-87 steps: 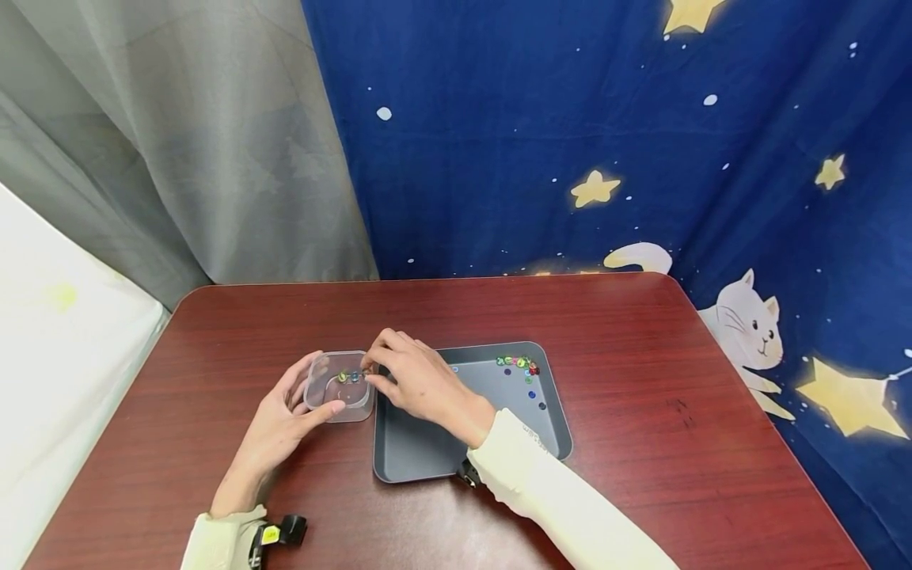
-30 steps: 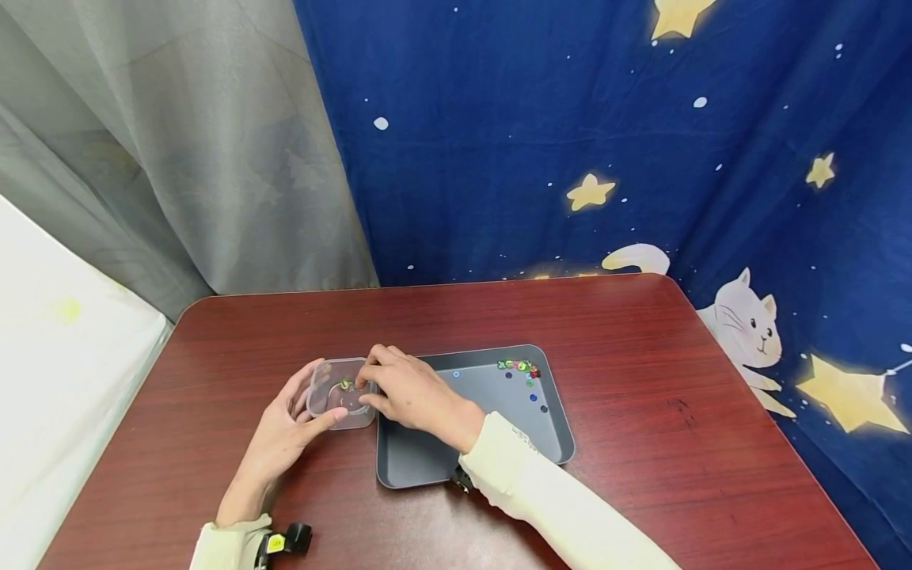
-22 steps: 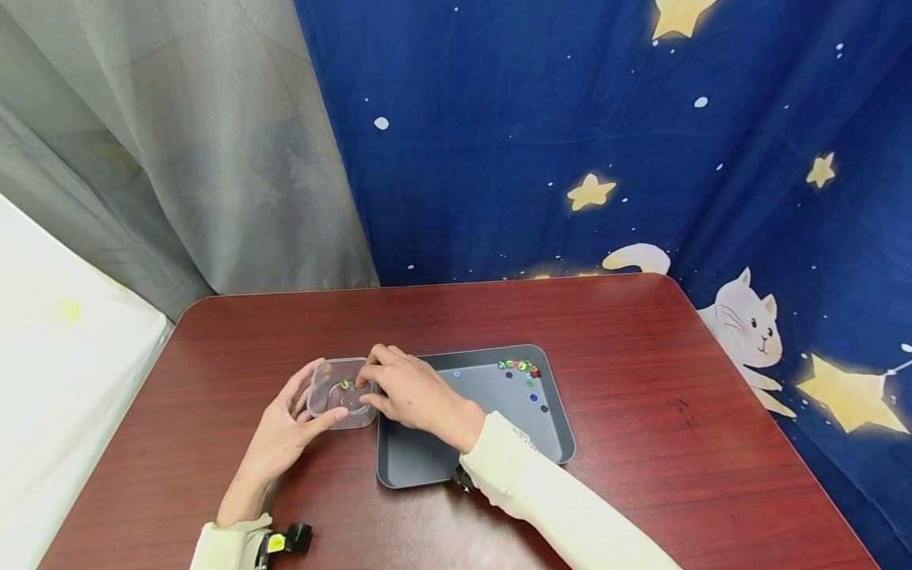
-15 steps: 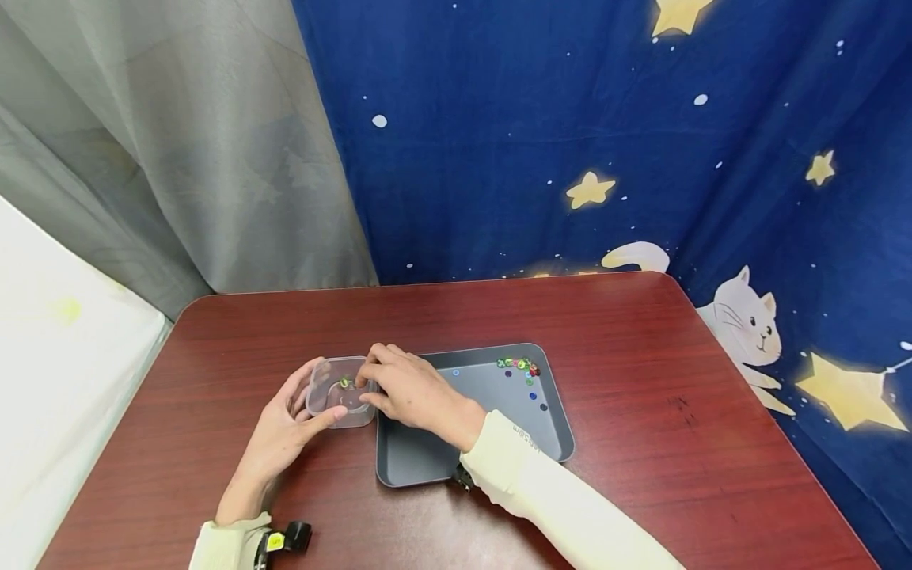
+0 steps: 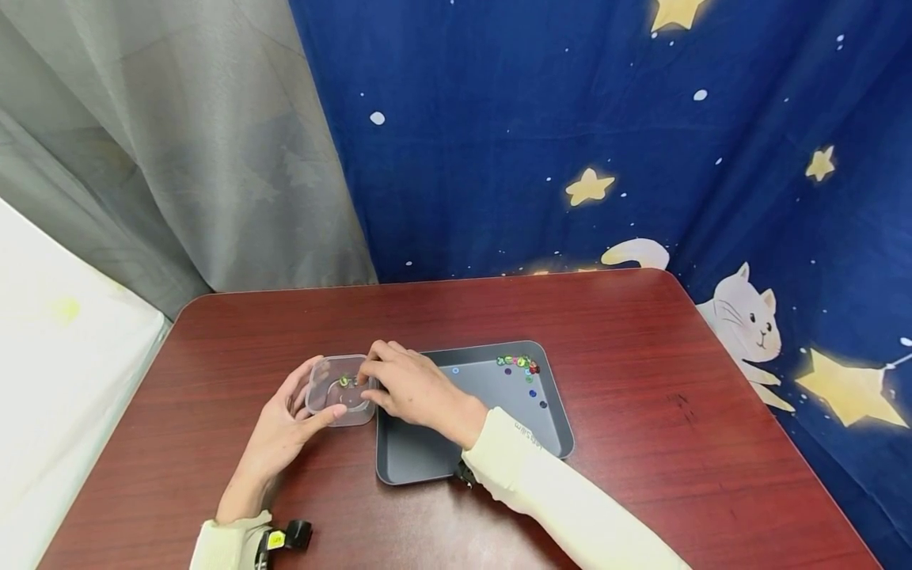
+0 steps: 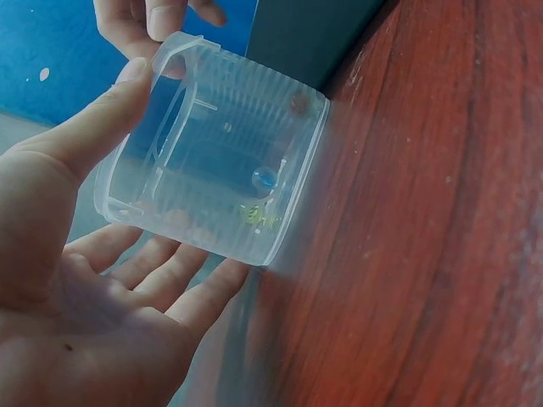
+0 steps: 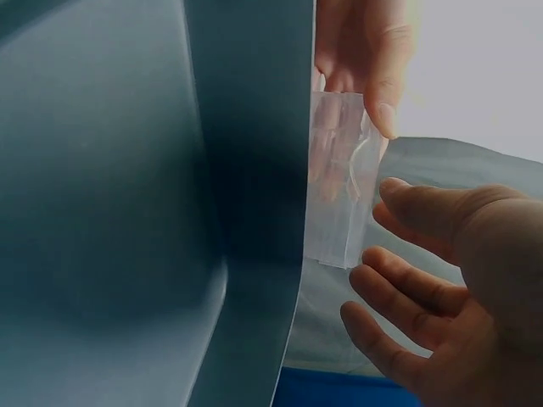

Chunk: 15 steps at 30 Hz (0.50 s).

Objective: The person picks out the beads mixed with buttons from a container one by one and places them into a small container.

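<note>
Head view: the left hand (image 5: 285,423) grips a clear, square plastic container (image 5: 349,416), thumb near its front rim. The container is on the reddish-brown wood-grain desk (image 5: 641,412), just left of a dark grey rectangular metal-looking tray (image 5: 420,455). The right hand (image 5: 413,388) reaches over the container's right side with bent fingers. Small shiny green, red and blue pieces (image 5: 522,362) lie mostly in the tray's far right corner. Dark lettering (image 5: 527,435) on the cream right sleeve (image 5: 570,499) and marks on a yellow label (image 5: 275,540) at the left wrist are too small to read.

Left wrist view: a blue piece (image 6: 264,178) and a yellow-green one (image 6: 259,214) show inside the container.

Right wrist view: the right hand's fingers are apart, pinching nothing visible.
</note>
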Tool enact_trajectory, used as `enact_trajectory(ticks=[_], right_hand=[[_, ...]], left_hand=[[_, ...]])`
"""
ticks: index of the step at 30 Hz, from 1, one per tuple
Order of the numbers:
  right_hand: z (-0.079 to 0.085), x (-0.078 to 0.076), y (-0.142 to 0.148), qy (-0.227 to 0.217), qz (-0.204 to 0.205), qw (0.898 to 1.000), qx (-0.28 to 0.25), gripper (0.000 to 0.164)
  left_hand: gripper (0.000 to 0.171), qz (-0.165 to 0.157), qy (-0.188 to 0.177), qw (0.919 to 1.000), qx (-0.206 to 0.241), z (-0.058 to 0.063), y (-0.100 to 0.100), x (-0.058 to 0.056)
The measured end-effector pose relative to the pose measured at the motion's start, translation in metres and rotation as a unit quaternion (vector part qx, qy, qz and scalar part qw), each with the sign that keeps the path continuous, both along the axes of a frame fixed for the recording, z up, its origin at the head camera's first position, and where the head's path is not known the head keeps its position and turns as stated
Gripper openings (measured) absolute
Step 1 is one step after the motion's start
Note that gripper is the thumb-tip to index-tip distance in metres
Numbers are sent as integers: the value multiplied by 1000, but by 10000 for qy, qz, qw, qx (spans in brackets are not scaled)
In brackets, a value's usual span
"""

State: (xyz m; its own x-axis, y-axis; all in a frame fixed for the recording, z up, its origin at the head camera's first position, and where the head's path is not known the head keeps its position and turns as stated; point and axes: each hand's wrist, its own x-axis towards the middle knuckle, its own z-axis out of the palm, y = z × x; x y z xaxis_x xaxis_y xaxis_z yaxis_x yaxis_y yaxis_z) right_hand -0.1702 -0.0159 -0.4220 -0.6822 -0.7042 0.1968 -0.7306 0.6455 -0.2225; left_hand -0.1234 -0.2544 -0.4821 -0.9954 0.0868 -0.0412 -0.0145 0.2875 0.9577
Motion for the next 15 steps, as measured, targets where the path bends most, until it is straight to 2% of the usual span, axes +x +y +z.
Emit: enact_trajectory(ticks=[6,15], right_hand=[[5,-1,6,-46,-59,9999,-102,20],[12,-6,21,-32,-536,9984,-150,18]], left_hand=[[86,15,-2,10000,-33,-1,0,0],[87,96,-34,9999,5,-3,0,-3]])
